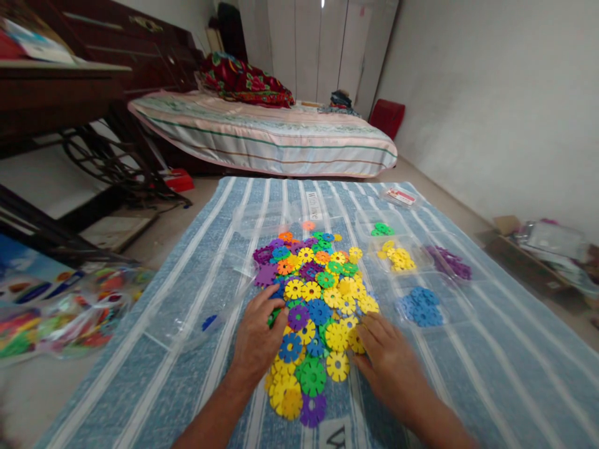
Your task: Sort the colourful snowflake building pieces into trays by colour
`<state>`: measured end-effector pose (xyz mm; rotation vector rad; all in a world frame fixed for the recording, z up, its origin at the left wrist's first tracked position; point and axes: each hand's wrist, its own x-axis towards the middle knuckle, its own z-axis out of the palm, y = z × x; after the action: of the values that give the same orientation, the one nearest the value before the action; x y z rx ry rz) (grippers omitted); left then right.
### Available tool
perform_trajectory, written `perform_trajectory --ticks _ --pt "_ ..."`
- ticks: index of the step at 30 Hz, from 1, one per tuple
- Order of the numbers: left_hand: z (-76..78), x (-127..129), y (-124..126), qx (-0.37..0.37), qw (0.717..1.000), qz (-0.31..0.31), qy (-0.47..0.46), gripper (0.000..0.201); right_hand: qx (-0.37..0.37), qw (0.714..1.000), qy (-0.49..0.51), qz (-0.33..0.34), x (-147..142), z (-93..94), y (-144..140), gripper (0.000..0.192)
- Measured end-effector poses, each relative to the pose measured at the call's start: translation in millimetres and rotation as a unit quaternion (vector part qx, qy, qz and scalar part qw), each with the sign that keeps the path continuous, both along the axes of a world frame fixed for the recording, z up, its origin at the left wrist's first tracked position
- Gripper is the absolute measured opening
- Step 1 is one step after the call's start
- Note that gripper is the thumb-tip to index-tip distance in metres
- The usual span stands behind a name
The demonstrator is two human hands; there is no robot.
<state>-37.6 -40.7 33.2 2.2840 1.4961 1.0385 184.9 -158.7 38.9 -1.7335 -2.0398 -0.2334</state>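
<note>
- Plastic discs, mixed in colour, form a loose pile [319, 312] on the striped cloth [491, 374]. Risk: a sideways push could scatter outer discs, as no wall contains them.
- Risk: overlapping discs could come up together and mix colours.
- Risk: the clear box [180, 312] left of the pile could be knocked by a wide left-hand sweep.
- Position: pile lies between the hands.
- Left hand [256, 333]: at pile's left edge, fingers bent beside a green disc [272, 319]; grasp cannot be confirmed.
- Right hand [388, 352]: at pile's right edge, fingertips against yellow discs; grasp undetermined.
</note>
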Motion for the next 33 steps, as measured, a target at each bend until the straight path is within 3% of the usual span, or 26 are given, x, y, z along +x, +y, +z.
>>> perform_trajectory --ticks 5,11,15,19,21,23,26,29,33 --pt "0.7 -0.7 0.1 -0.004 1.0 0.0 -0.001 0.018 -0.009 1.0 -0.011 0.005 -1.7 -11.2 1.5 0.016" --pt "1.1 -1.6 0.3 -0.003 1.0 0.0 -0.005 0.017 0.038 0.998 0.016 0.055 2.1 -9.0 2.3 0.017" --pt "0.4 -2.9 1.5 -0.003 1.0 0.002 -0.001 0.018 0.072 0.994 0.031 0.076 5.1 3.6 9.9 0.021" --pt "0.4 -2.6 2.9 0.0 1.0 -0.004 0.002 0.019 0.093 0.993 -0.002 0.076 25.2 28.6 31.8 0.022" --pt "-0.3 -2.1 3.3 0.004 1.0 -0.004 0.002 0.019 0.14 0.988 -0.038 0.043 44.2 42.4 47.7 0.022" --pt "-1.3 -1.7 3.2 0.006 1.0 -0.002 0.001 0.019 0.196 0.978 -0.061 -0.03 64.2 53.3 62.8 0.018" --pt "-2.1 -1.8 2.4 0.004 1.0 -0.003 0.0 0.019 0.233 0.965 -0.058 -0.104 80.2 57.7 74.4 0.014" --pt "-1.2 -1.9 1.2 -0.003 1.0 -0.004 -0.001 0.019 0.196 0.98 -0.02 -0.039 66.2 47.1 66.4 0.011" --pt "1.2 -1.3 -0.1 -0.009 1.0 -0.005 -0.003 0.018 0.087 0.993 0.04 0.067 20.4 23.4 40.4 0.011"
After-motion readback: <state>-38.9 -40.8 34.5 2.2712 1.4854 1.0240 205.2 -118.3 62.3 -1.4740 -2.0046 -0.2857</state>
